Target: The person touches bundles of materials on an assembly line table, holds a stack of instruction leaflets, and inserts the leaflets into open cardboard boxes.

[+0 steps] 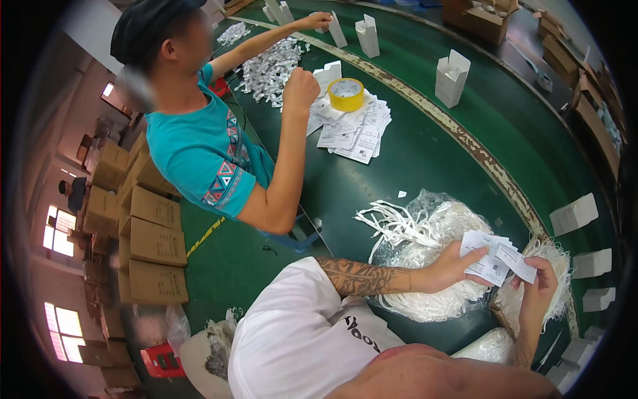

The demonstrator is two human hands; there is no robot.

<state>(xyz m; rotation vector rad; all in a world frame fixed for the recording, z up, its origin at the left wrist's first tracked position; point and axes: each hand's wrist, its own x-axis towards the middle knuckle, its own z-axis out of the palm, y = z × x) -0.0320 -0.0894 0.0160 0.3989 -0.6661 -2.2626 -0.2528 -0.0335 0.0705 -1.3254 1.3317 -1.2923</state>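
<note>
My left hand (446,270) is closed on a small fanned stack of white printed leaflets (488,266), thumb on top. At the stack's right side my right hand (543,284) pinches one leaflet (516,261), which sticks out at an angle and still overlaps the others. Just beneath my hands lies a clear plastic bag with a large heap of white cords (425,292); a loose bunch of cords (385,221) spills out at its far left. Beside my right hand, another pile of white cords (557,292) stands in a cardboard box, partly hidden by that hand.
A co-worker in a teal shirt (193,149) reaches toward an upright white box (337,30) on the green belt (409,50). A yellow tape roll (346,95) rests on piled leaflets (362,136). More white boxes (452,78) stand along the belt. Cartons (156,233) are stacked left.
</note>
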